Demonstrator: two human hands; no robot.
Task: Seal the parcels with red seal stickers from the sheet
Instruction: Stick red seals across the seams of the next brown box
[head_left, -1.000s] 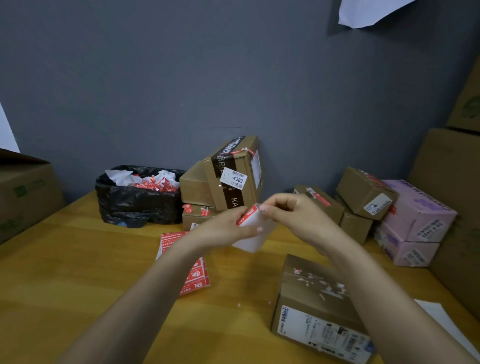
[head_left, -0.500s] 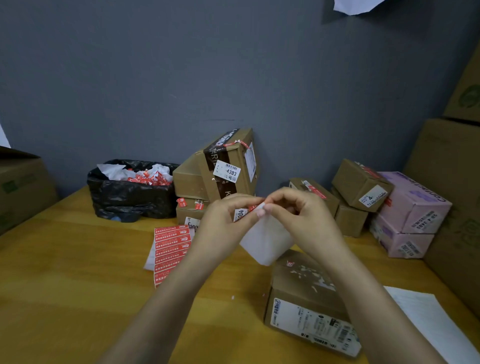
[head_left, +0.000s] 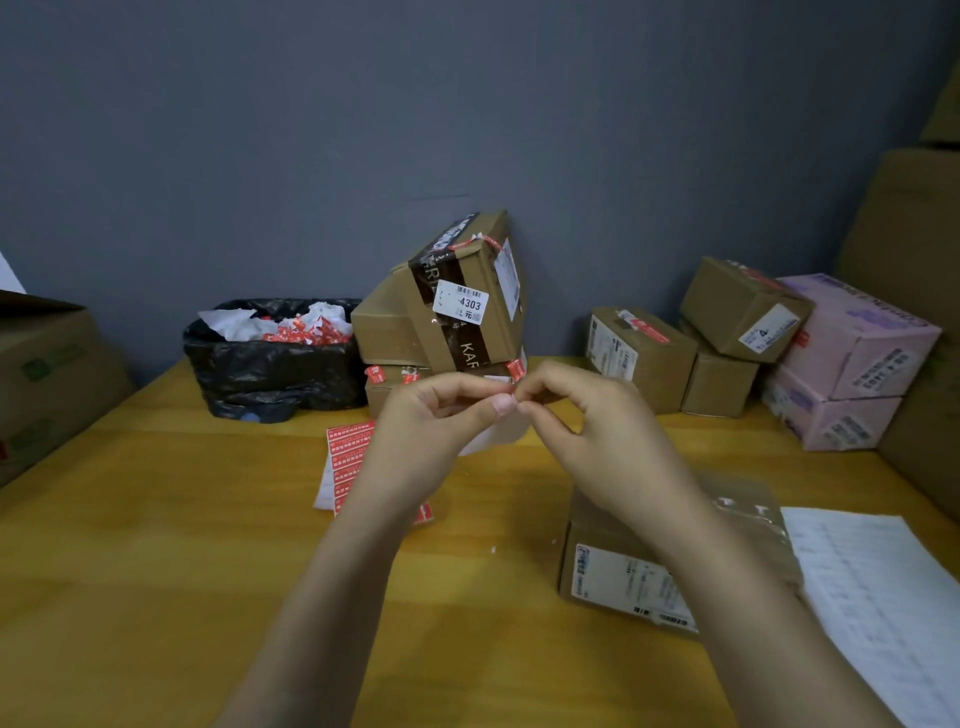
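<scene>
My left hand (head_left: 436, 421) and my right hand (head_left: 597, 431) meet fingertip to fingertip above the table, both pinching a small white backing sheet (head_left: 498, 436) that hangs below them. Whether a red sticker is between the fingers is hidden. A sheet of red seal stickers (head_left: 348, 457) lies on the wooden table (head_left: 156, 545), partly under my left forearm. A brown parcel (head_left: 618, 566) with a shipping label lies below my right forearm.
Stacked brown parcels (head_left: 457, 306) with red seals lean against the grey wall. A black bag of paper scraps (head_left: 275, 358) stands to their left. More brown parcels (head_left: 670, 353) and pink boxes (head_left: 852, 358) sit at the right. A white paper (head_left: 883, 597) lies at the right edge.
Both hands have stayed together while the white backing sheet dropped lower and mostly behind them. The view has shifted slightly, showing more of the red sticker sheet.
</scene>
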